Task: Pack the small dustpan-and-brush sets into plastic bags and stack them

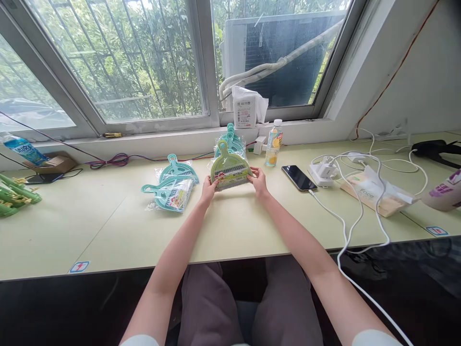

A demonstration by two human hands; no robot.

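Between my two hands is a green dustpan and brush set in clear wrap, its round-ended handle pointing up and away. My left hand grips its lower left corner, and my right hand grips the lower right one. Just behind it stand teal dustpan sets, partly hidden by the green one. To the left of my left hand, two more wrapped teal sets lie on the table: a nearer one with a printed label and a farther one, partly overlapping.
Right of my hands are a drink bottle, a phone, a white power strip with looping cables and a tissue pack. A tissue box sits on the windowsill. Bundled wires run along the table's back.
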